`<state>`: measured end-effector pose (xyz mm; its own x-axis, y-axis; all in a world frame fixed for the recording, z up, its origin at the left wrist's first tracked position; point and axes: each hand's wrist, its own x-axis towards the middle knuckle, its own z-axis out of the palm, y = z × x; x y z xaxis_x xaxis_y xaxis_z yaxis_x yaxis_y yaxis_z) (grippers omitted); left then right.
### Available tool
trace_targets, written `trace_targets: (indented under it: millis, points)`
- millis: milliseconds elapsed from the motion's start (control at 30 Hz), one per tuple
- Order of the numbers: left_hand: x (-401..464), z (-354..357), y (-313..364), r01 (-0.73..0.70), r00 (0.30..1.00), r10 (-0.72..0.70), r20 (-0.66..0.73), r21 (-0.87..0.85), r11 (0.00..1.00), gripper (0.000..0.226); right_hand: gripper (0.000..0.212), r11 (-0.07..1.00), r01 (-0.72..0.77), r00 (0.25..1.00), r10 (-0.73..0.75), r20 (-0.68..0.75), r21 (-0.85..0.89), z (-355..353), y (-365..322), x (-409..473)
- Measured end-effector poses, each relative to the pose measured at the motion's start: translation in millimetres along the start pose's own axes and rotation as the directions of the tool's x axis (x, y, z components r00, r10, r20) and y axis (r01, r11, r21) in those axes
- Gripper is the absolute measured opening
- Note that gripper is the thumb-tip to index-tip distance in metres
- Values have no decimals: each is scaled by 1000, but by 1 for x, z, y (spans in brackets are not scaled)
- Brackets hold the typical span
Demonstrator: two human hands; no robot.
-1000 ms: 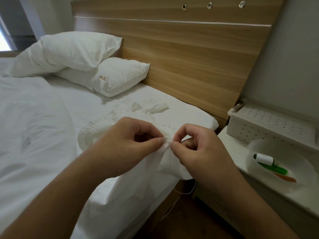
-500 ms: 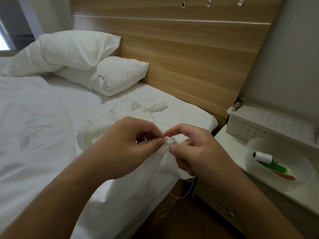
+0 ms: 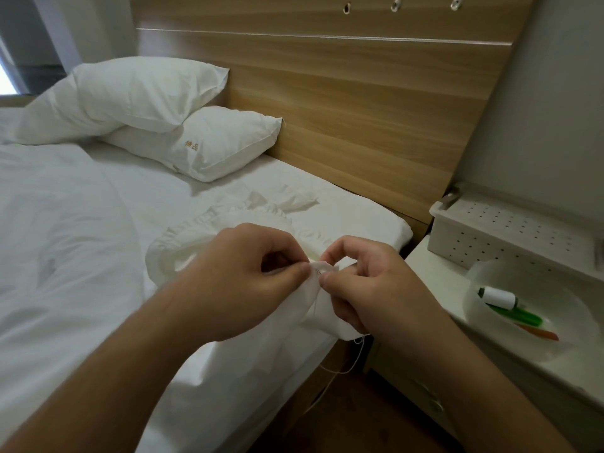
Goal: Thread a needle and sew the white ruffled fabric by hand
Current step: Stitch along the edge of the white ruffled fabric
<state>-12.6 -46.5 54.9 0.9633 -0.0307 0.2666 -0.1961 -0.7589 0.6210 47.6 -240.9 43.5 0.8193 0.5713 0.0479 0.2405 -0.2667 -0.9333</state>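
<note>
here your left hand (image 3: pixel 242 282) and right hand (image 3: pixel 369 289) pinch the soft, limp white ruffled cotton fabric (image 3: pixel 313 289) at six o'clock from the bed's pillows, so grip close beside the stitch.

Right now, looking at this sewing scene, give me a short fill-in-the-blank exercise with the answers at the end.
1. Both hands pinch the white ruffled fabric over the edge of the ____.
2. The spool of white thread lies in a round white ____.
3. A loose thread hangs below the ____ hand.
4. Two white pillows lean on the ____ headboard.

Answers: bed; bowl; right; wooden
</note>
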Motion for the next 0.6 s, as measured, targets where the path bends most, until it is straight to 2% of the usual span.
trace_targets:
  millis: [600]
  points:
    - [1, 2, -1, 28, 1000, -28, -10, 41, 999, 11, 5, 999, 24, 999, -25, -42, -28, -5, 4, 1]
